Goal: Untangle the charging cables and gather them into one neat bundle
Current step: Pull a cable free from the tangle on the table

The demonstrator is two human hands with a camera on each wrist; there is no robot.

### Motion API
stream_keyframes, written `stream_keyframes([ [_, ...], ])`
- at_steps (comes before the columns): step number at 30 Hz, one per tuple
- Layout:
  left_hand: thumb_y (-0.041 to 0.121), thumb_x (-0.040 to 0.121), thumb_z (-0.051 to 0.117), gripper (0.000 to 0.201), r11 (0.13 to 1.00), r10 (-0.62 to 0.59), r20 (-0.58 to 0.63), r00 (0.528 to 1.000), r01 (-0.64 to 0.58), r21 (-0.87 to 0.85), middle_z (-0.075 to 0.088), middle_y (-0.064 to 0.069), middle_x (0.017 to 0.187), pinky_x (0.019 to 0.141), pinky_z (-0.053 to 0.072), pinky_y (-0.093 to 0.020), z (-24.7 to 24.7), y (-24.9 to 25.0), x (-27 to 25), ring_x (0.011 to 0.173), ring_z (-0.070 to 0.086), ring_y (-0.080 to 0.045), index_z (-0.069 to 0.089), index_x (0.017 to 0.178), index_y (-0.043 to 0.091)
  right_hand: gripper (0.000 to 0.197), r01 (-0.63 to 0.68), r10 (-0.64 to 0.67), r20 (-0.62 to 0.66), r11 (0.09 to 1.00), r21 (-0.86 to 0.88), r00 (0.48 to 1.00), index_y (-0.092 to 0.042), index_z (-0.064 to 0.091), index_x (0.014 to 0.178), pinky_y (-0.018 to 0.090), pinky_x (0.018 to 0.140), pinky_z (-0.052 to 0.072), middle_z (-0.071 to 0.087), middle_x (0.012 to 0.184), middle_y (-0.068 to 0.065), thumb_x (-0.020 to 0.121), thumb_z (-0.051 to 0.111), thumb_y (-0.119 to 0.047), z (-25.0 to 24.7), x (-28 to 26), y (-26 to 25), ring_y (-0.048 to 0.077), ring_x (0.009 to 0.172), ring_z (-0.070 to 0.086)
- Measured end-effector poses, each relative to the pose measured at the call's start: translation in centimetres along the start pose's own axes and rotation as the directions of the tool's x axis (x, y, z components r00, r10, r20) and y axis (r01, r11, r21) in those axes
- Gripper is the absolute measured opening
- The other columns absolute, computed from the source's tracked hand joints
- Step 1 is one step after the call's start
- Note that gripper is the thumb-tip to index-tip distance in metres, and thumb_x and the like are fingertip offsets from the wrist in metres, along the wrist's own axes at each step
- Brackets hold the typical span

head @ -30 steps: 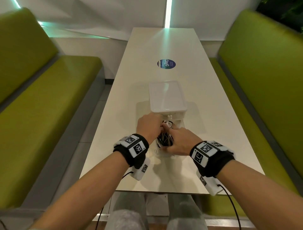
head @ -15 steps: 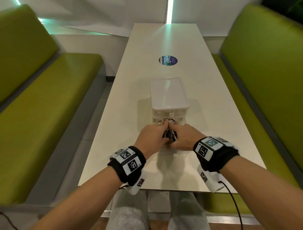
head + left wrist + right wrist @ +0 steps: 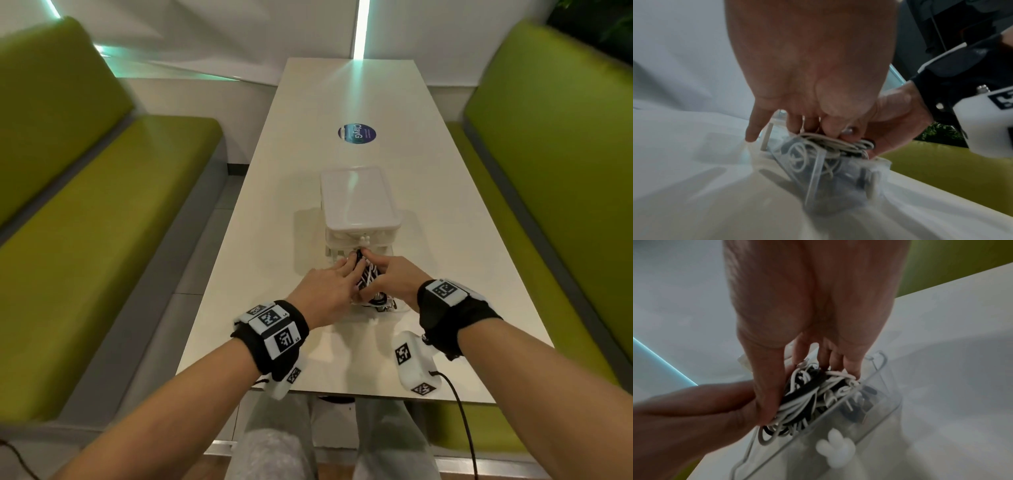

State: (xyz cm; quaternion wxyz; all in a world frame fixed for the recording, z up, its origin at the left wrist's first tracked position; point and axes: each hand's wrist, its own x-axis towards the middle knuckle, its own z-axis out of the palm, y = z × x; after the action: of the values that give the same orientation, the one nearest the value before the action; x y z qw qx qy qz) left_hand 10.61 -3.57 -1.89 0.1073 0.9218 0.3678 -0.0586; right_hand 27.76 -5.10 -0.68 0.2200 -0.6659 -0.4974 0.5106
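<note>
A tangle of black and white charging cables (image 3: 368,279) sits in a clear pulled-out drawer (image 3: 385,306) on the white table (image 3: 260,260). My left hand (image 3: 329,287) lies on the tangle's left side, thumb and fingers pinching the top cords (image 3: 830,142), little finger sticking out. My right hand (image 3: 394,277) grips the same tangle (image 3: 807,394) from the right, thumb on one side and fingers on the other. In the right wrist view, the drawer (image 3: 879,402) shows a white knob (image 3: 835,449) on its front. The tangle's lower part is hidden by the hands.
Just beyond the hands, a clear drawer unit with a white lid (image 3: 358,202) stands mid-table. A round blue sticker (image 3: 357,133) lies farther back. Green benches (image 3: 102,222) run along both sides, and the table's near edge is under my wrists.
Both hands have shifted slightly forward towards the drawer unit while staying on the tangle. My left hand's fingers now reach along the cables instead of bunching beside them.
</note>
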Motion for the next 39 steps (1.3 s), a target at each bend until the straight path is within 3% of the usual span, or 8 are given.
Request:
stream_keyframes([
  [6,0.029,0.103,0.031,0.064,0.987,-0.116,0.134,0.984,0.1,0.122,-0.005,-0.007,0.162,0.1,0.036,-0.06,-2.2,1.8,0.3,0.144,0.022,-0.027,-0.004,0.154,0.012,0.108,0.087,-0.085,0.019,0.976,-0.201,0.996,-0.029,0.026,0.151,0.03,0.108,0.04,0.049,0.144,-0.004,0.061,0.086,-0.025,-0.1,-1.2,0.3,0.016,0.123,0.053],
  [12,0.021,0.102,0.034,0.062,0.98,-0.132,0.108,0.985,0.114,0.162,0.006,-0.012,0.161,0.089,0.048,-0.053,-2.3,1.8,0.7,0.129,0.043,-0.032,0.003,0.153,0.007,0.076,0.265,-0.305,0.078,0.642,-0.72,0.949,-0.02,0.023,0.152,0.031,0.103,0.042,0.005,0.163,-0.006,0.087,0.061,-0.031,0.8,-3.7,-0.3,0.026,0.128,0.051],
  [17,0.031,0.102,0.035,0.064,0.989,-0.1,0.137,0.985,0.084,0.118,0.004,-0.009,0.162,0.09,0.047,-0.053,-2.4,0.7,1.3,0.126,0.046,-0.036,0.003,0.154,0.011,0.081,0.212,-0.198,0.108,0.648,-0.731,0.974,-0.019,0.004,0.155,0.034,0.104,0.041,-0.002,0.164,-0.004,0.092,0.053,-0.029,0.5,-2.3,-0.1,0.029,0.129,0.048],
  [25,0.025,0.103,0.035,0.063,0.999,-0.041,0.021,0.999,0.041,0.005,-0.003,-0.009,0.162,0.105,0.035,-0.037,-1.2,0.7,0.7,0.146,0.017,-0.026,0.002,0.153,0.008,0.077,0.245,-0.262,0.071,0.727,-0.642,0.962,-0.02,0.019,0.152,0.031,0.094,0.045,0.039,0.151,0.0,0.089,0.061,-0.035,0.3,-2.1,-0.5,0.03,0.115,0.057],
  [29,0.029,0.102,0.036,0.065,0.992,-0.125,0.095,0.988,0.123,0.027,-0.002,-0.007,0.162,0.103,0.038,-0.041,-1.8,1.1,1.6,0.142,0.028,-0.029,0.002,0.154,0.009,0.084,0.218,-0.22,0.078,0.738,-0.638,0.972,-0.021,0.011,0.154,0.033,0.107,0.04,0.012,0.163,-0.001,0.088,0.061,-0.031,0.6,-2.1,-0.1,0.028,0.131,0.046],
  [32,0.031,0.102,0.036,0.065,0.975,-0.214,0.15,0.965,0.202,0.089,0.001,-0.006,0.162,0.101,0.042,-0.05,-2.6,2.0,2.1,0.133,0.04,-0.033,0.002,0.154,0.009,0.08,0.235,-0.23,0.083,0.787,-0.571,0.97,-0.027,0.018,0.153,0.031,0.105,0.041,0.026,0.159,0.0,0.087,0.064,-0.028,0.0,-2.4,-0.2,0.026,0.129,0.049],
  [35,0.031,0.104,0.033,0.064,0.966,-0.241,0.128,0.962,0.225,0.126,-0.005,-0.006,0.162,0.106,0.031,-0.062,-2.0,2.1,1.8,0.143,0.026,-0.029,-0.002,0.154,0.01,0.073,0.275,-0.303,0.083,0.671,-0.688,0.949,-0.023,0.018,0.154,0.032,0.109,0.036,0.012,0.163,-0.004,0.093,0.059,-0.032,-0.4,-3.0,0.3,0.023,0.138,0.037],
  [39,0.034,0.104,0.032,0.067,0.983,-0.148,0.076,0.986,0.138,0.122,-0.007,-0.01,0.162,0.108,0.038,-0.05,-0.6,0.7,1.7,0.148,0.015,-0.024,-0.004,0.152,0.007,0.066,0.262,-0.312,0.077,0.613,-0.746,0.947,-0.032,0.017,0.154,0.034,0.108,0.038,0.0,0.162,-0.014,0.097,0.05,-0.04,-0.5,-2.5,1.5,0.02,0.14,0.037],
])
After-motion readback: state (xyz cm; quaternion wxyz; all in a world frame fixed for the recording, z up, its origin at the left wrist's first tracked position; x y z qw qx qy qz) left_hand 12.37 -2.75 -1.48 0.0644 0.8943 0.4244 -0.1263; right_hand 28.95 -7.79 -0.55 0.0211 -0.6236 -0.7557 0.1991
